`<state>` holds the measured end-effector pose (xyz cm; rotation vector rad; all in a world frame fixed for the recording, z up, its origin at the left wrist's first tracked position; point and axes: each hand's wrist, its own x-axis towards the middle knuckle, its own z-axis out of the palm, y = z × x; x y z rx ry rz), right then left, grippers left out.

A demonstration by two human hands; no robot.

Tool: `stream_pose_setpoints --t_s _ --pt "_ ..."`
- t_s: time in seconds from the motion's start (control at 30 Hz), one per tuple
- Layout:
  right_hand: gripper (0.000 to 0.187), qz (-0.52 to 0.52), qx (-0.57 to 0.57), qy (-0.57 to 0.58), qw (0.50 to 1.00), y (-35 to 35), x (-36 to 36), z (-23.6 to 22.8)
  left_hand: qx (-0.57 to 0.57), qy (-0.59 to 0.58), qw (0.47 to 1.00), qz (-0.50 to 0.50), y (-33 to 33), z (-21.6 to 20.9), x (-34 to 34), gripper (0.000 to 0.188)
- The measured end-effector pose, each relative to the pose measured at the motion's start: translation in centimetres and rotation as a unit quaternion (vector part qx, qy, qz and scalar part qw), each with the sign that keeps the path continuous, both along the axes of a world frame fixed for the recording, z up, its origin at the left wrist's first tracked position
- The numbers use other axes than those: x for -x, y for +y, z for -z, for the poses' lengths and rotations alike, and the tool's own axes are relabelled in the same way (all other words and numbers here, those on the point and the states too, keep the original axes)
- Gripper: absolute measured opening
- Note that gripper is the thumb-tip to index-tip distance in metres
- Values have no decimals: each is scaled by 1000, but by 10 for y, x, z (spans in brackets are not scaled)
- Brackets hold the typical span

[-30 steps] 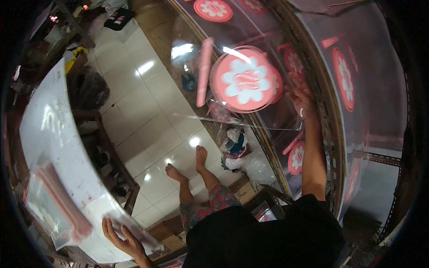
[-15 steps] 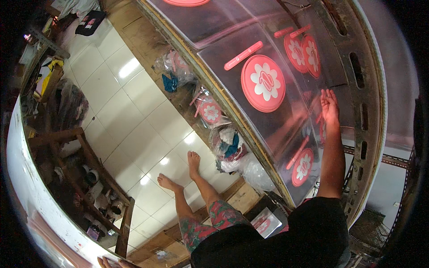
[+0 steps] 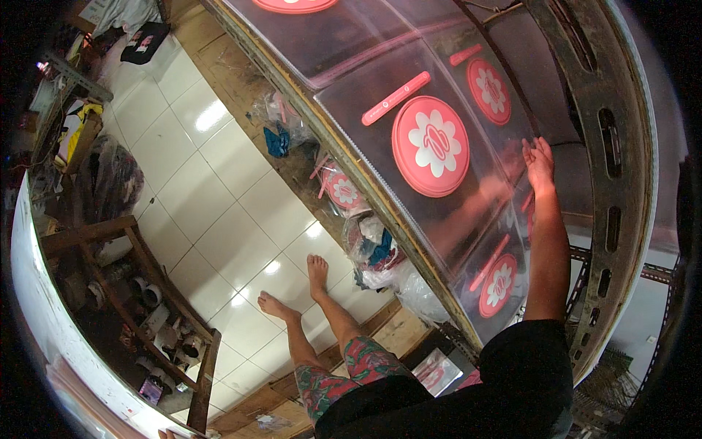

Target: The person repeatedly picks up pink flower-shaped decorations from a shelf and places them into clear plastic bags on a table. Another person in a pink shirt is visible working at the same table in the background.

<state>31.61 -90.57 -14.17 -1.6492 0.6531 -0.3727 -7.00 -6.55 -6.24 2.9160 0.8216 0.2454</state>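
My right hand (image 3: pixel 540 167) is at the right edge of a clear plastic sheet (image 3: pixel 482 157), its fingers curled at that edge and seeming to pinch it. The sheet lies over a long dark table. Printed on it are a big pink round badge with a white flower (image 3: pixel 431 145), a pink bar (image 3: pixel 396 98) above it and smaller matching prints (image 3: pixel 488 91) toward the right. Of my left hand (image 3: pixel 167 434), only fingertips show at the lower left rim, by a white surface; what they do is hidden.
A slotted metal beam (image 3: pixel 611 143) runs along the table's right side. Plastic bags with pink printed pieces and blue scraps (image 3: pixel 380 247) lie beside its left edge. A wooden rack (image 3: pixel 208 380) holding assorted items stands at left; a black bag (image 3: pixel 145 42) lies on the tiled floor (image 3: pixel 227 219).
My right hand's fingers have curled in at the sheet's edge. The doubled small badge prints at upper right now appear as one. My left hand has slipped mostly out of view.
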Motion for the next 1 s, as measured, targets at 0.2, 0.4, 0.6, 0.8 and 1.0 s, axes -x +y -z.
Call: stream_pose_setpoints --t_s 0.2,0.4,0.6,0.8,1.0 --pt "62 7 7 11 1000 -1 -5 2 -26 8 1000 4 -3 -2 -5 60" --pt "49 22 109 46 993 -8 0 7 -32 0 999 8 -2 -1 -7 60" --pt "38 38 483 118 867 -16 9 11 -40 7 999 14 -1 0 -3 60" --pt "26 -42 613 161 772 -6 27 18 -3 -24 1000 11 0 4 0 58" --pt "27 -58 528 263 806 27 34 20 27 -36 999 -16 11 4 14 66"
